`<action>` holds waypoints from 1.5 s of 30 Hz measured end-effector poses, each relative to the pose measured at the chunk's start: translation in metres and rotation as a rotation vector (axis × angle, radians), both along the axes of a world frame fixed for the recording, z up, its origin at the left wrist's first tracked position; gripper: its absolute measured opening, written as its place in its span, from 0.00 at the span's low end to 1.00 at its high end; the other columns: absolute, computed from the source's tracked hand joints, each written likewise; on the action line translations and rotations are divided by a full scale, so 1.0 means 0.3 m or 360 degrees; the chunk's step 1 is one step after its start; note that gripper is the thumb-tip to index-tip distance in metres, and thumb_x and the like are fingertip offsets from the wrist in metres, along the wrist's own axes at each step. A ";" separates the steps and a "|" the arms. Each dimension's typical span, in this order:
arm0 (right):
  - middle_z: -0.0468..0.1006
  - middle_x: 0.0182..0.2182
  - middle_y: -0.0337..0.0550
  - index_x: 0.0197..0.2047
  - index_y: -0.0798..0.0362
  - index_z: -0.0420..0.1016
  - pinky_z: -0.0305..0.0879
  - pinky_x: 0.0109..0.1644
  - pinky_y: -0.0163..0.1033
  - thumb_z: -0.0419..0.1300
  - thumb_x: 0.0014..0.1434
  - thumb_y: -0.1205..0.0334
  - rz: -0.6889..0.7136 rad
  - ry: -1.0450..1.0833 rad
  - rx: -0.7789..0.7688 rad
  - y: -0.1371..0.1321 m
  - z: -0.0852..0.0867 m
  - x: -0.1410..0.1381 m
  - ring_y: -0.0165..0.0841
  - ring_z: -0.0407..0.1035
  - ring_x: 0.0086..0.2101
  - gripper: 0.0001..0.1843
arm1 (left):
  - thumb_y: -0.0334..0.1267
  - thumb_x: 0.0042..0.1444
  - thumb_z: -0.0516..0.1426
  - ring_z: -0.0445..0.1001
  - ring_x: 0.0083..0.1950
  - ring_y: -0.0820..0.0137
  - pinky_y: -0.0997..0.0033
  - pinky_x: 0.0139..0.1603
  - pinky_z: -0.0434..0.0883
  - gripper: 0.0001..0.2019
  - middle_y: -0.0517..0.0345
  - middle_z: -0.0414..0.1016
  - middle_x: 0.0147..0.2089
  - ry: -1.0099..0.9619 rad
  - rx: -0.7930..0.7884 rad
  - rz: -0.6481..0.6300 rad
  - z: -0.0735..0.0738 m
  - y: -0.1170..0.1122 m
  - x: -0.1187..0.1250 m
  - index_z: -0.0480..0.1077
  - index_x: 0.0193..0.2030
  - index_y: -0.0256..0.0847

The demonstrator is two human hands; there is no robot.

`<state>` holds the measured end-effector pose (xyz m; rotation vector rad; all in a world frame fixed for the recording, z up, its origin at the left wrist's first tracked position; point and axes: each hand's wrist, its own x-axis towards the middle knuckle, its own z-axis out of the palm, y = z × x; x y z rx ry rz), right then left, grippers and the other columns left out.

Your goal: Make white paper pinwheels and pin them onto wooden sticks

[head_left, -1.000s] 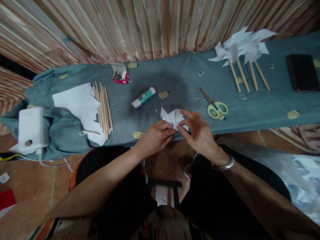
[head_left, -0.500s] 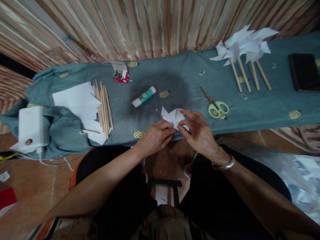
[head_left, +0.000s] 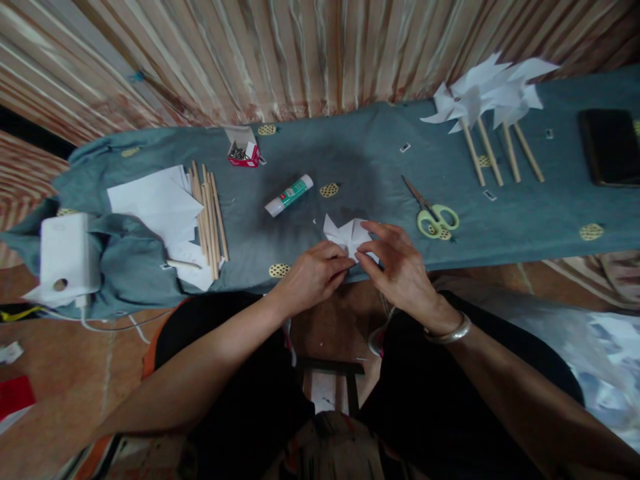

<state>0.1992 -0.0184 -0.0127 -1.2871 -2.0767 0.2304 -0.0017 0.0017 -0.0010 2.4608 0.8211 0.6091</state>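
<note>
A folded white paper pinwheel [head_left: 346,233] lies at the near edge of the table covered in grey-blue cloth [head_left: 360,167]. My left hand [head_left: 313,275] pinches its near corner with curled fingers. My right hand [head_left: 400,267] pinches the same piece from the right, its fingers bent over the paper. The two hands' fingertips almost touch at the paper's centre. A silver bangle sits on my right wrist.
Green-handled scissors [head_left: 433,217] lie right of the hands, a glue stick [head_left: 289,195] to the left. Wooden sticks [head_left: 209,213] and white sheets [head_left: 157,207] lie far left, with a pin box [head_left: 243,153] behind. Finished pinwheels [head_left: 487,100] and a black phone [head_left: 607,147] lie at right.
Almost nothing has moved: both hands stay pinched on the paper pinwheel, with only tiny finger shifts and a slight drift of the view.
</note>
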 end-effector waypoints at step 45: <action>0.72 0.58 0.45 0.47 0.46 0.77 0.67 0.62 0.59 0.51 0.62 0.71 0.0037 0.0098 -0.0103 0.010 -0.014 0.012 0.45 0.66 0.58 0.17 | 0.30 0.63 0.54 0.74 0.46 0.66 0.65 0.47 0.75 0.10 0.50 0.76 0.43 -0.0027 0.0041 0.0053 -0.009 -0.009 -0.001 0.75 0.48 0.36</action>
